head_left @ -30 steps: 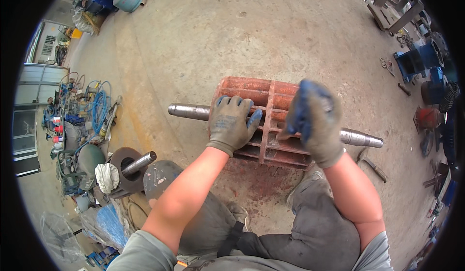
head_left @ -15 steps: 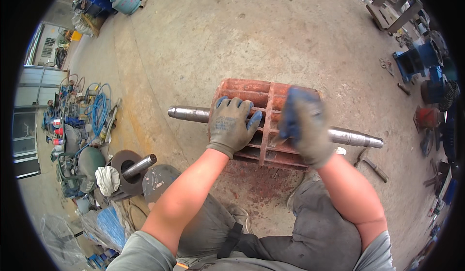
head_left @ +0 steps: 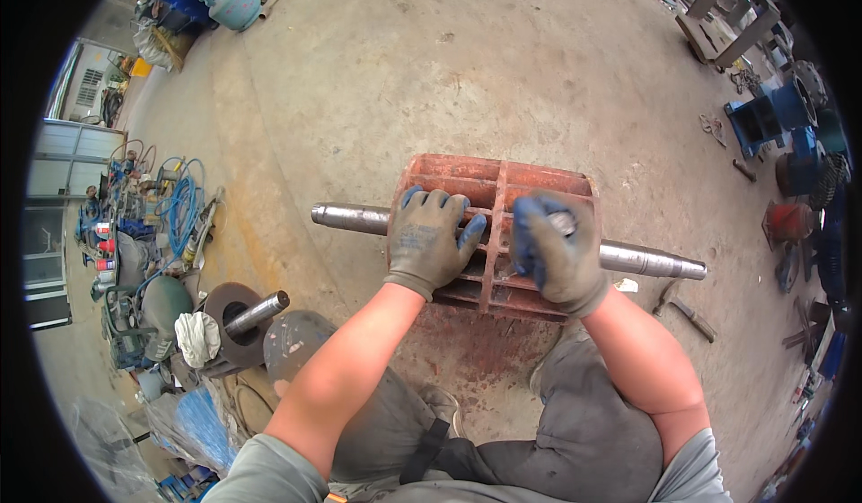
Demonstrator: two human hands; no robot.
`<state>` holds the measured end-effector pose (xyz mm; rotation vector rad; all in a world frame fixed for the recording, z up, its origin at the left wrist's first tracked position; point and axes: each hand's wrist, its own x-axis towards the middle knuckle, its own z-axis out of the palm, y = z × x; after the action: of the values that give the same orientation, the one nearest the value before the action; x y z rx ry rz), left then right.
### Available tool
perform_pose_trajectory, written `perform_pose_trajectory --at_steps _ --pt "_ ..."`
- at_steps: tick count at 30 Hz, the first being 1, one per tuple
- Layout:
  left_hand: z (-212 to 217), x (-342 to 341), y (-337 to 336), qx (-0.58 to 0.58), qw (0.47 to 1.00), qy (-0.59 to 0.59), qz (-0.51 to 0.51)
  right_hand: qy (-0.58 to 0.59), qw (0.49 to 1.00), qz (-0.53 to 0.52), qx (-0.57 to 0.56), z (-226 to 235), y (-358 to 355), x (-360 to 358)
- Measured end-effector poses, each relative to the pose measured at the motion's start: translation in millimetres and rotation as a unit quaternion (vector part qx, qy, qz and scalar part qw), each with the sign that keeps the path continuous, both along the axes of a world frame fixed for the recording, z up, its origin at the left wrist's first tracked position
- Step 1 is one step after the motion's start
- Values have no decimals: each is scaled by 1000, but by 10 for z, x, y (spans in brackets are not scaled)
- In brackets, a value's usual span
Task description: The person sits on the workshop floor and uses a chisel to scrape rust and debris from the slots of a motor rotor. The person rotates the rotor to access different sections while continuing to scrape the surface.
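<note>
1. Head view: the rusty red slatted rotor (head_left: 499,233) lies on the concrete floor (head_left: 503,72) before your knees; a grey steel shaft (head_left: 646,259) runs through it.
2. Your left hand (head_left: 429,241) presses flat on the slats, grip released; your right hand (head_left: 555,253) curls, grip clenched on the shaft.

I see a bare concrete floor (head_left: 503,72), rust-stained near me. On it: a red-rusted finned rotor (head_left: 494,233) on a steel shaft (head_left: 646,259), a second shaft in a round flange (head_left: 235,319), blue hoses (head_left: 182,207) at left, small tools (head_left: 687,310) at right.
</note>
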<state>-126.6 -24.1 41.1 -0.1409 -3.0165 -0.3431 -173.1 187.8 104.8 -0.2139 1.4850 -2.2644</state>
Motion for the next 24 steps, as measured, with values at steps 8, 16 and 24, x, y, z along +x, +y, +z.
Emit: perform_pose_trajectory --at_steps 8,16,24 --pt "-28 35 -7 9 1000 -8 0 53 997 27 47 74 41 -34" --pt "-19 12 -2 -4 1000 1 -3 43 987 94 127 97 -22 21" --pt "-9 47 -1 2 1000 9 -3 30 999 3 -39 -16 20 67"
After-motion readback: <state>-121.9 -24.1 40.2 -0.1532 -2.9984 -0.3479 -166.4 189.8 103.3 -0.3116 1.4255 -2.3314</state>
